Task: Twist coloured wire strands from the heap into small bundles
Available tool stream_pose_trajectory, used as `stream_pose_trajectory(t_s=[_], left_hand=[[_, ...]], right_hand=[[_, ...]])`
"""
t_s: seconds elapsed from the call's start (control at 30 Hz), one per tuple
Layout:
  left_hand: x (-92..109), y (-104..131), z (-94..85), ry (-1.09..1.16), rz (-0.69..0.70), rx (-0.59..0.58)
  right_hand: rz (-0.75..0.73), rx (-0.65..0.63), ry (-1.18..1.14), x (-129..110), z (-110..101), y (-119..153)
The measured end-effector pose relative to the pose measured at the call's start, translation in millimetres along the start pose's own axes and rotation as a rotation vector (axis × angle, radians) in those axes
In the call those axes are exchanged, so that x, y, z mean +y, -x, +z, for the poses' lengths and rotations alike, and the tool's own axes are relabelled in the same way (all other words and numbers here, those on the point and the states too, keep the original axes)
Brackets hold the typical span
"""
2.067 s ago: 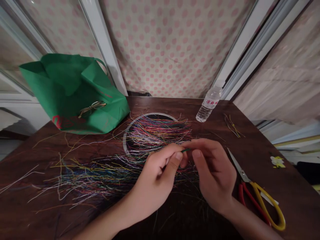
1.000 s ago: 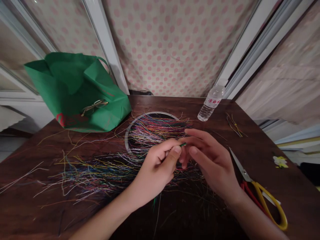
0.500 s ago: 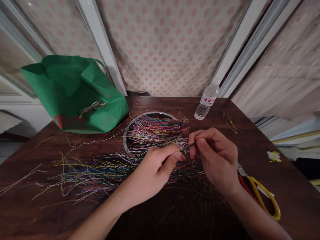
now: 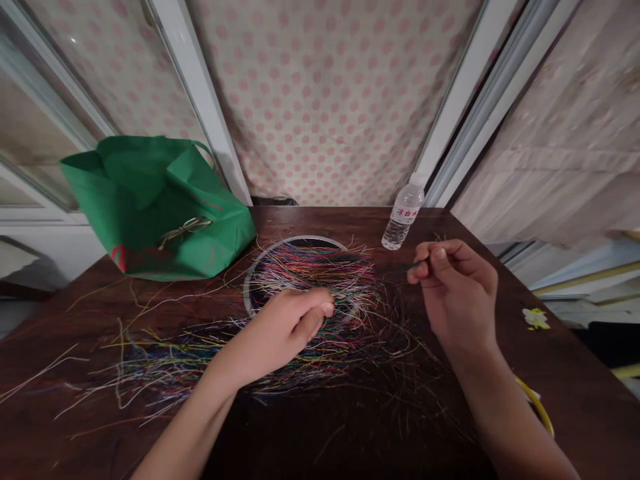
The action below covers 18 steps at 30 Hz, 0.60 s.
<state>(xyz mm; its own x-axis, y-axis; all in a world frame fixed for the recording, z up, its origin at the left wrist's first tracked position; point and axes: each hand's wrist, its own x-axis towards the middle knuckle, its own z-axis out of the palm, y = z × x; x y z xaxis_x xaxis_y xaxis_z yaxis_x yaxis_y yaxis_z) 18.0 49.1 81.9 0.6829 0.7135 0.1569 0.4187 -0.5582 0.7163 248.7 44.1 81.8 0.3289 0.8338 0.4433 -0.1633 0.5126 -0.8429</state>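
Observation:
Over the wire pile, my left hand [image 4: 287, 327] is closed in a pinch, thumb against the bent index finger. What lies between those fingertips is too small to make out. My right hand [image 4: 457, 283] is raised to the right of the pile, its thumb and fingers pinching a thin dark wire [image 4: 417, 263] whose end points left. Many thin coloured wires [image 4: 315, 267] lie across a round tray with a pale rim [image 4: 247, 283]. A second loose heap of wires [image 4: 170, 357] spreads on the table, partly under my left forearm.
A green bag [image 4: 210, 233] stands at the back left, with glasses [image 4: 185, 230] resting on it. A water bottle [image 4: 403, 217] is at the back right. Yellow-handled scissors [image 4: 537, 403] are mostly behind my right forearm. A small white-yellow flower [image 4: 536, 319] lies near the table's right edge.
My hands have drawn apart: the right moved right and slightly up with the dark wire, the left moved a little left. The camera view has shifted slightly.

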Motion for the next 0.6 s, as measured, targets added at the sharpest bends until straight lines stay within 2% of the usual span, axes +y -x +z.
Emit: stream_pose_trajectory(t_s=[0.17,0.27,0.43,0.53,0.6], left_hand=[[-1,-2,3.1,0.102,-0.028,-0.012],[-2,-3,3.2,0.083,-0.04,-0.004],[-3,-4,-3.2,0.11,-0.063,-0.063],[-3,-3,-9.5,0.135,-0.057,0.07],[-1,-2,-10.3,0.23,-0.085,0.165]], right_hand=[[0.031,0.006,-0.054,1,0,-2],[0.026,-0.003,-0.069,-1,1,-1],[-0.018,-0.029,-0.035,-11,3,4],[0.07,-0.107,-0.053,-16,5,11],[0.16,-0.201,-0.049,-19,8,19]])
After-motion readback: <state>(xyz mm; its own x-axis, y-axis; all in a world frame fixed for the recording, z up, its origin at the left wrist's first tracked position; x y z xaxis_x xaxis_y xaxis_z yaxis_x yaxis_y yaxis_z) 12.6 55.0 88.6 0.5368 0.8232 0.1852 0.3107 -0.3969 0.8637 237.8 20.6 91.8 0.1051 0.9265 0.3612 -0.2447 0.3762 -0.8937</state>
